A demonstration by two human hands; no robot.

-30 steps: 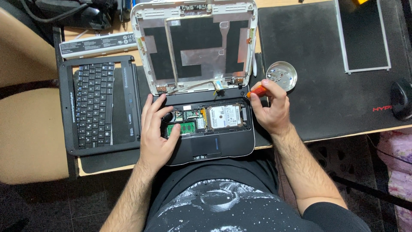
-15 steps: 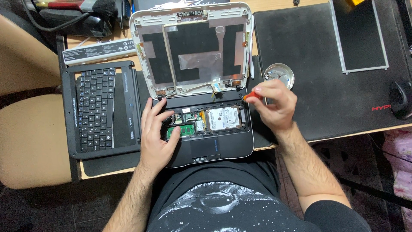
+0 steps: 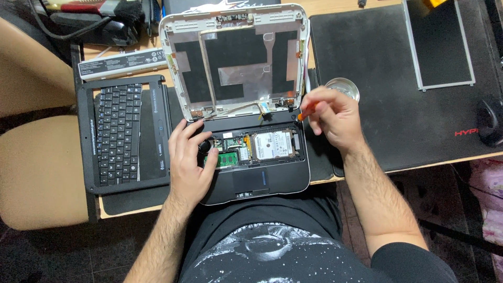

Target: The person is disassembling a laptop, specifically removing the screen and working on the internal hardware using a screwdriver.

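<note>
Opened netbook base (image 3: 262, 178) at table (image 3: 335, 6) front edge, left hand (image 3: 189, 162) flat w/ fingers spread on its left side by RAM stick (image 3: 227, 158), right hand (image 3: 335, 116) grip pinching orange-handled screwdriver (image 3: 307, 110) at right hinge, hard drive (image 3: 271, 145) exposed, removed keyboard (image 3: 118, 133) to left, metal dish (image 3: 341, 86) just behind right hand

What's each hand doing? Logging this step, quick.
Left hand: open, flat on laptop base.
Right hand: closed on orange-handled screwdriver.
</note>
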